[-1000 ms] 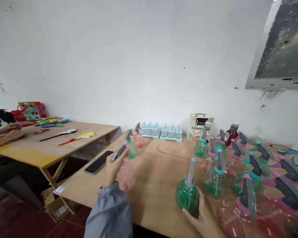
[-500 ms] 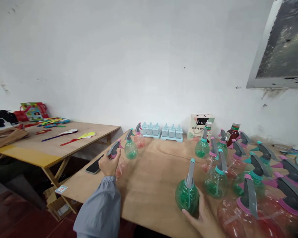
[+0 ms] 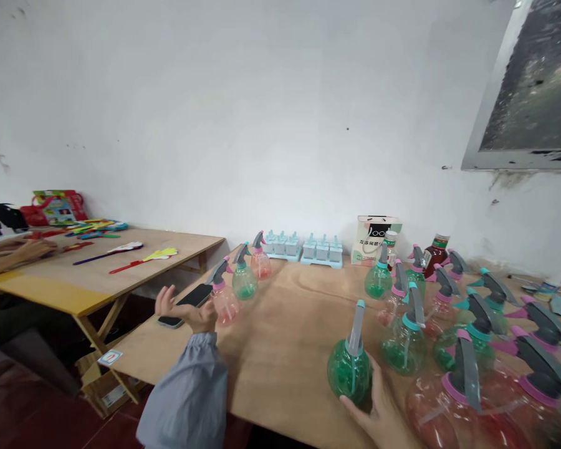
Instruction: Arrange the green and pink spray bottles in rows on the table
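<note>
The green spray bottle (image 3: 350, 368), well right of the phone (image 3: 187, 302), is cupped by the right hand (image 3: 378, 415), apparently for steadying. Over the phone, the left hand (image 3: 182, 310) is spread wide, empty

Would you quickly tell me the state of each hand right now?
Left hand: open, holding nothing, beside the pink spray bottle.
Right hand: wrapped around the lower side of the green spray bottle.
</note>
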Tool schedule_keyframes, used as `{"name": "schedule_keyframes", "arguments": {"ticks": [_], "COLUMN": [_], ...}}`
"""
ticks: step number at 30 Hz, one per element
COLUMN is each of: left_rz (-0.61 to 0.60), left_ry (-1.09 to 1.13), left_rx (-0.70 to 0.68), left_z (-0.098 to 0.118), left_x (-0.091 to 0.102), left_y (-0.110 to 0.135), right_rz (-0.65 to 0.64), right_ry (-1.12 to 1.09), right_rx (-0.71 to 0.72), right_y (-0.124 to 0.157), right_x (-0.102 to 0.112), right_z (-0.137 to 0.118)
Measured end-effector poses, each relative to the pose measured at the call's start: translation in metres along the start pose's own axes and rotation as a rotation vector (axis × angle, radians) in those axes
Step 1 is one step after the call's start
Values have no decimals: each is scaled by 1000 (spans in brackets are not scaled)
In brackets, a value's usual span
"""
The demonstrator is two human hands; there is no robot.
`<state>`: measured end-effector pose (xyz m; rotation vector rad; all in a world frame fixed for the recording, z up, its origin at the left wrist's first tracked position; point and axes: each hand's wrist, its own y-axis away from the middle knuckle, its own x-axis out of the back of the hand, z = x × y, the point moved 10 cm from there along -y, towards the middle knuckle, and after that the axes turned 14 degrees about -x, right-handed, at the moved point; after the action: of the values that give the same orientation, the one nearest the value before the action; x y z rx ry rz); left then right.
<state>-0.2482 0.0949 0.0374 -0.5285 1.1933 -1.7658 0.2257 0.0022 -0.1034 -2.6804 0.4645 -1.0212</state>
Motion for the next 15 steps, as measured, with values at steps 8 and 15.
{"name": "schedule_keyframes", "arguments": {"ticks": [8,15], "left_rz": [-636,-1292], "left_ry": [685,1036], "left_rx": [-28,112], "left_z": [173,286], "left_x": [-57,-98], "left_y": [66,174], "right_rz": [-73,-155], "right_ry": [1,44], "right_rx": [-8,135], "right_y": [1,8], "right_x": [4,-3], "right_z": [-4,-18]}}
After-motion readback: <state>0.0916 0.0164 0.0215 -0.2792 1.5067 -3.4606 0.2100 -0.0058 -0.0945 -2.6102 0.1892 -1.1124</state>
